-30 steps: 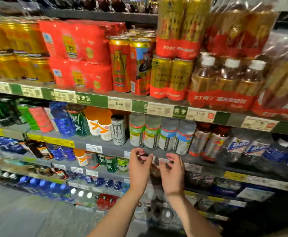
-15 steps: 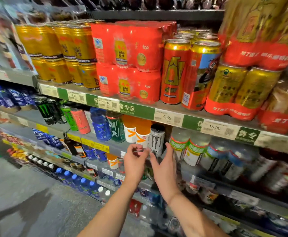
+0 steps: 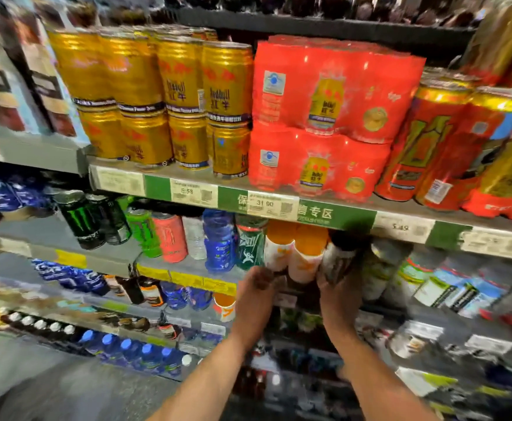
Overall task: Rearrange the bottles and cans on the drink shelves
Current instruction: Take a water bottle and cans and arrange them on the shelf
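My right hand (image 3: 338,294) wraps the lower part of a white-and-black can (image 3: 337,262), which is tilted at the front of the second shelf (image 3: 188,267). My left hand (image 3: 256,294) is at the base of two orange-topped white bottles (image 3: 294,253) just left of that can; blur hides whether its fingers close on them. A green bottle (image 3: 250,246) and a blue one (image 3: 218,241) stand further left.

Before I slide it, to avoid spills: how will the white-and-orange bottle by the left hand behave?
The white-and-orange bottle looks tall and narrow, so it may tip. Its smooth wrap probably slides easily. Tight neighbours like the green bottle could get knocked.
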The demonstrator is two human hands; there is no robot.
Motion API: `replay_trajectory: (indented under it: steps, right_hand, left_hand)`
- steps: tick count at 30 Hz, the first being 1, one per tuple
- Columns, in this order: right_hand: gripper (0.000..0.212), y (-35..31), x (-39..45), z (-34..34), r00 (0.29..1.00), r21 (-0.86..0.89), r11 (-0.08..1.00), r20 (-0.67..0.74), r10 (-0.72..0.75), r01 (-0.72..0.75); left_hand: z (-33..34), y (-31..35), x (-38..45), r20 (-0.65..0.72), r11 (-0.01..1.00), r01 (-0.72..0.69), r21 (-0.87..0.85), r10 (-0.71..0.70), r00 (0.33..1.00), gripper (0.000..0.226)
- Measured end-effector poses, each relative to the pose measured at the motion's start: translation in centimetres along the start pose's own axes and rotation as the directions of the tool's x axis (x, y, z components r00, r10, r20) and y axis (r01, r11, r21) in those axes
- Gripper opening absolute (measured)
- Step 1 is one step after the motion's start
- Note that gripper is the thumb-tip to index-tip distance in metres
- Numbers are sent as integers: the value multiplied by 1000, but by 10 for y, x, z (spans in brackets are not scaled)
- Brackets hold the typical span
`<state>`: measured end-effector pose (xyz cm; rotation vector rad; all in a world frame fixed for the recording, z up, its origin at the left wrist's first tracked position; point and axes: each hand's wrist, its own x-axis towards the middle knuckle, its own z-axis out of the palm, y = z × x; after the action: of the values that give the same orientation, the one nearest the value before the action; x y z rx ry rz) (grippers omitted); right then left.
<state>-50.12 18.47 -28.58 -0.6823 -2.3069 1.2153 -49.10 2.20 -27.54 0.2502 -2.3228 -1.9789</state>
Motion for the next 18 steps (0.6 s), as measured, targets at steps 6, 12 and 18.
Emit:
replay_trajectory:
  steps: [6, 12, 18]
  right_hand:
    - [63, -10, -18, -10, 991, 112, 986, -64, -117, 124]
    - [69, -27, -55, -14, 994, 211, 977, 112, -10, -14]
    - [67, -33, -94, 23, 921, 243, 968, 360, -150, 63]
  left_hand:
    - [-14, 9, 6, 56, 999, 7, -31, -5, 998, 16]
    - [-13, 18, -7, 125, 992, 31, -122, -16, 992, 31]
    - [-30, 3, -11, 138, 992, 37, -120, -20, 990, 55]
